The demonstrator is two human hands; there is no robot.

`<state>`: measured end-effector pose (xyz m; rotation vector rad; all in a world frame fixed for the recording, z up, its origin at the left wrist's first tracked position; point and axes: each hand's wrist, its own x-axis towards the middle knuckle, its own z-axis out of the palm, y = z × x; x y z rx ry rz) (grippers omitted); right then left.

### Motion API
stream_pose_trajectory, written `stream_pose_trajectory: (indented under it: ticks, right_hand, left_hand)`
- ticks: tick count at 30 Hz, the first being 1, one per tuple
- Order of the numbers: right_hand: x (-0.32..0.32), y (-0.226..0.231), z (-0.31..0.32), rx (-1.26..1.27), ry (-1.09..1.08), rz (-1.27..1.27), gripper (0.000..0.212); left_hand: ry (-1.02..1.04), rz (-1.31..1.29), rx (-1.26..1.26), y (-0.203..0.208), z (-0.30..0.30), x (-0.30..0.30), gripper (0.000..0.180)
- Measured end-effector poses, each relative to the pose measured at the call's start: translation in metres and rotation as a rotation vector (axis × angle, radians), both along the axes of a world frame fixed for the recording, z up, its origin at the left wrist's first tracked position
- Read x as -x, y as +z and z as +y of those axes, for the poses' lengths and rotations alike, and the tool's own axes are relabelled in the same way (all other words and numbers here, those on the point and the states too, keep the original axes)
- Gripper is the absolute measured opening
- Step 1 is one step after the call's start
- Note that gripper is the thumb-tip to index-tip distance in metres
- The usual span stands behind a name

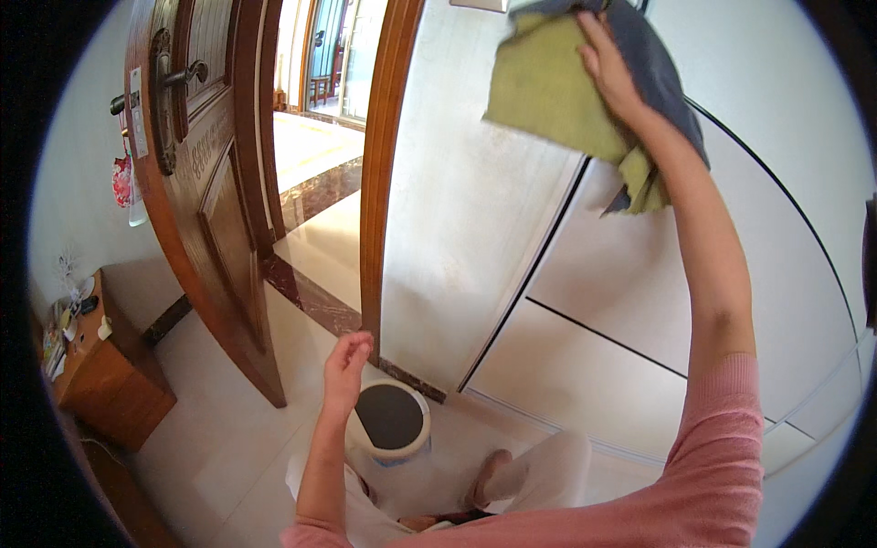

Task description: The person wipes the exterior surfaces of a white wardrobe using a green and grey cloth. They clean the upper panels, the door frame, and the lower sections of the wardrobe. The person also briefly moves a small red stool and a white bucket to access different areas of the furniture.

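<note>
My right hand (610,73) is raised high at the upper right, holding a cloth (548,96) against the white panelled surface. The cloth is yellow-green on one face and dark grey on the other, and a folded corner hangs below my wrist. My fingers lie over it, and part of the cloth is hidden behind my forearm. Lower down, my left hand (344,373) hovers beside the round bin, near the foot of the door frame. Its fingers are loosely bent, with nothing visible in them.
A brown wooden door (219,173) stands ajar at the left, its frame (385,183) beside the white wall. White cabinet panels (594,356) with black trim fill the right. A round bin (393,416) with a dark top stands near my feet. A wooden cabinet (119,374) carries small items.
</note>
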<state>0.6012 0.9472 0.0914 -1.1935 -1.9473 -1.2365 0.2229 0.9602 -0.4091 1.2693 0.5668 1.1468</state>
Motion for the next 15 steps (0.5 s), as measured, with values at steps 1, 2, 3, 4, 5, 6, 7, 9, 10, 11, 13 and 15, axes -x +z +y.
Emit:
stream_pose_trajectory:
  ticks: [1,2,3,4,5,6,7,9,10,11,13,15]
  right_hand:
    - [0.002,0.027,0.012,-0.148,-0.043,-0.107,0.054]
    - [0.044,0.029,0.004,-0.101,-0.38,-0.032,0.069]
    - [0.048,0.021,0.005,-0.171,-0.429,-0.038,0.07]
    - [0.05,0.01,0.01,-0.227,-0.475,-0.047,0.07]
    - [0.047,-0.008,0.011,-0.208,-0.351,-0.136,0.061]
    - [0.051,-0.021,0.012,-0.206,-0.205,-0.219,0.054]
    - [0.067,-0.042,-0.001,-0.105,-0.404,-0.308,0.056]
    - [0.1,-0.073,-0.014,0.118,-0.641,-0.341,0.056]
    - [0.108,-0.073,-0.018,0.25,-0.727,-0.309,0.056]
    - [0.106,-0.066,-0.014,0.198,-0.675,-0.317,0.056]
    - [0.095,-0.043,-0.007,0.113,-0.595,-0.336,0.056]
    - [0.112,-0.018,0.011,0.079,-0.609,-0.369,0.059]
  left_hand:
    - [0.002,0.013,0.068,-0.023,0.006,-0.006,0.019]
    - [0.046,0.045,0.135,-0.046,0.017,0.004,0.02]
    - [0.129,0.221,0.241,-0.068,0.026,-0.001,0.017]
    - [0.117,0.112,0.302,-0.063,0.026,-0.003,0.017]
    - [0.098,0.007,0.369,-0.047,0.019,-0.002,0.016]
    - [0.1,-0.104,0.419,-0.03,0.021,-0.001,0.015]
    - [0.093,-0.135,0.407,-0.023,0.025,-0.001,0.014]
    - [0.136,-0.131,0.404,-0.03,0.036,0.008,0.014]
    - [0.125,-0.136,0.407,-0.033,0.039,0.003,0.014]
    - [0.123,-0.059,0.424,-0.036,0.04,0.001,0.017]
    - [0.085,-0.129,0.456,-0.038,0.037,-0.011,0.015]
    - [0.062,-0.168,0.483,-0.033,0.035,-0.02,0.015]
